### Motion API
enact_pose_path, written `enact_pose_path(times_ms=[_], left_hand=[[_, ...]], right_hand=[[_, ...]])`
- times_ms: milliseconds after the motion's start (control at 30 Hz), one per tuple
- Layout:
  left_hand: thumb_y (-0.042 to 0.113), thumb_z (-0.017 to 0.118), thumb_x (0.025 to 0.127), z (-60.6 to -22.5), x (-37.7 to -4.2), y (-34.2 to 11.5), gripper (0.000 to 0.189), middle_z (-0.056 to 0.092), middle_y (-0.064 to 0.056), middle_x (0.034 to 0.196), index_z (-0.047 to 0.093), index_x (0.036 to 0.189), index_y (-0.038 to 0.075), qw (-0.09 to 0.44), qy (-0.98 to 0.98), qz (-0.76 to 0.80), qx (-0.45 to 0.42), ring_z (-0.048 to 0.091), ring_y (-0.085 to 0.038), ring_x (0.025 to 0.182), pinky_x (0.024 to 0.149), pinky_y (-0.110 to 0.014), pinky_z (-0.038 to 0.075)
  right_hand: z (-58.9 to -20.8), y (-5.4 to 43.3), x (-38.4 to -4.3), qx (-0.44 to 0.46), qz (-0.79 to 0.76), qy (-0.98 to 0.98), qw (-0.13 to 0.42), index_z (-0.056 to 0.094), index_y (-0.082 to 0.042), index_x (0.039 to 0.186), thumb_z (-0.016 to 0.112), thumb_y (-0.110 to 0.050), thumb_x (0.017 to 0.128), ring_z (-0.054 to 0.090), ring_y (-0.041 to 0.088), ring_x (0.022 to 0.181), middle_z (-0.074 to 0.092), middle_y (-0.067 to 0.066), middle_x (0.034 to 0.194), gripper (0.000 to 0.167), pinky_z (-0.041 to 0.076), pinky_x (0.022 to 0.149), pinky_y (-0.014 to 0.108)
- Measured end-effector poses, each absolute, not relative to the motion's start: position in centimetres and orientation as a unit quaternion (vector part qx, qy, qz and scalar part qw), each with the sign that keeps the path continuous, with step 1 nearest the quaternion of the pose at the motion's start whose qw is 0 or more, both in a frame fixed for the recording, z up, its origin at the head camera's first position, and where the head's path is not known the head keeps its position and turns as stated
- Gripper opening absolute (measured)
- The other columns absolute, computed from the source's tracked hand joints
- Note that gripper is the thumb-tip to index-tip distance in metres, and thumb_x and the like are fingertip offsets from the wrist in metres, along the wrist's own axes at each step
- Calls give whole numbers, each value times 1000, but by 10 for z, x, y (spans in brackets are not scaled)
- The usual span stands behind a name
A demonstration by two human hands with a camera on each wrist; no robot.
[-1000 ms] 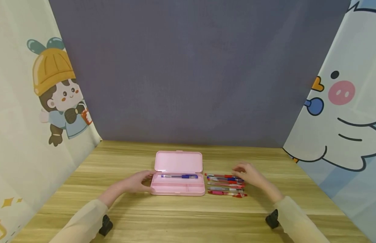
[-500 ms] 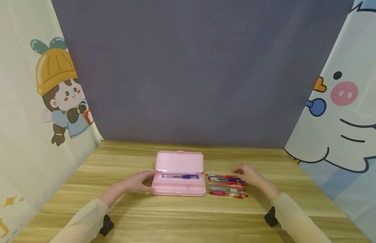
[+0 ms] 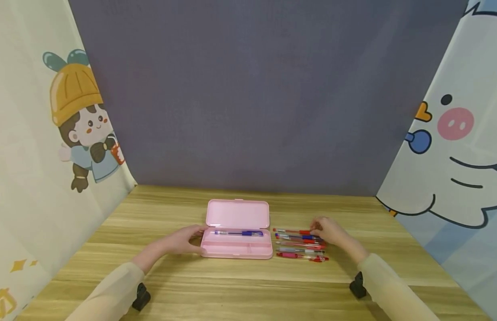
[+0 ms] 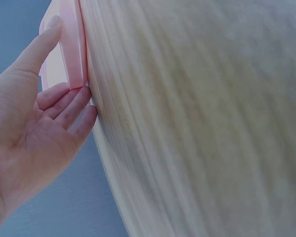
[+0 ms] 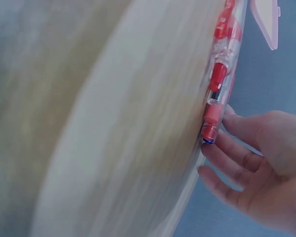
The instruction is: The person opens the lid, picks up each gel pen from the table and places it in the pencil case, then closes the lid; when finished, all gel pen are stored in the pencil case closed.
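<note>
Your left hand (image 3: 183, 240) spans the end of the pink pencil case (image 3: 236, 257), thumb at the near corner and fingers at the far one, so it holds the case in a fairly wide grip. Press just enough to stop the case sliding; squeezing harder could tilt it. The lid (image 3: 238, 214) lies folded back beyond the tray, so take care not to knock it with your fingers.

To the right of your left hand, a blue pen (image 3: 238, 233) lies lengthwise in the case's far compartment. Beyond the case, between your two hands, the row of pens (image 3: 298, 244) lies on the table (image 3: 232, 290), caps mostly toward your right hand (image 3: 329, 230).

That hand is bent narrow at the cap end of the farthest one, the red-capped pen (image 3: 304, 232), and seems to pinch it, though the contact itself is partly hidden. The step looks like freeing this pen from the row. The blue-capped pen (image 3: 308, 237) lies just on its near side, so you would do well to draw the red one away from its neighbours before raising it. Pinch with thumb and forefinger only, your other fingertips clear of the crowded caps.
</note>
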State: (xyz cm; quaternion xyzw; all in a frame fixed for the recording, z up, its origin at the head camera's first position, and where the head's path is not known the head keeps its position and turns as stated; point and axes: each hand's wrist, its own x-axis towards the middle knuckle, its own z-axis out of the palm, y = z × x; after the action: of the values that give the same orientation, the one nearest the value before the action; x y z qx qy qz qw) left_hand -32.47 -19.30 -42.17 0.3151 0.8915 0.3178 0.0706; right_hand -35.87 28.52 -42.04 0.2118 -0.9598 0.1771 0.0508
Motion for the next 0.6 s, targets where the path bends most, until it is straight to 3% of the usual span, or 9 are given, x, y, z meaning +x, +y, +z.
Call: enact_pose_path(times_ms=[100, 200, 333, 600], left_hand=[[33, 74, 80, -422, -324, -193, 78, 50, -25, 132, 40, 136, -7, 72, 891, 319, 316, 52, -39, 119, 103, -52, 41], [33, 75, 80, -421, -324, -193, 77, 50, -25, 132, 41, 136, -7, 71, 891, 319, 317, 52, -39, 119, 103, -52, 41], [33, 75, 79, -420, -322, -193, 77, 51, -24, 131, 41, 136, -7, 68, 891, 315, 320, 53, -39, 118, 102, -52, 42], [33, 75, 79, -419, -320, -192, 78, 51, -24, 131, 41, 136, -7, 73, 891, 320, 314, 52, -39, 119, 103, -53, 41]], right_hand=[[-420, 285, -358, 213, 177, -960, 48, 65, 3, 102, 66, -7, 85, 63, 23, 77, 66, 9, 87, 19, 55, 65, 35], [-420, 284, -358, 226, 165, -958, 58, 68, 2, 97, 67, -5, 84, 64, 26, 79, 67, 11, 88, 15, 56, 67, 38], [-420, 284, -357, 229, 150, -960, 64, 69, -4, 85, 70, -5, 82, 62, 22, 76, 65, 6, 84, 4, 55, 66, 36], [-418, 285, -358, 226, 165, -959, 52, 64, -10, 82, 70, -8, 82, 58, 14, 73, 62, 0, 81, 6, 52, 63, 32]])
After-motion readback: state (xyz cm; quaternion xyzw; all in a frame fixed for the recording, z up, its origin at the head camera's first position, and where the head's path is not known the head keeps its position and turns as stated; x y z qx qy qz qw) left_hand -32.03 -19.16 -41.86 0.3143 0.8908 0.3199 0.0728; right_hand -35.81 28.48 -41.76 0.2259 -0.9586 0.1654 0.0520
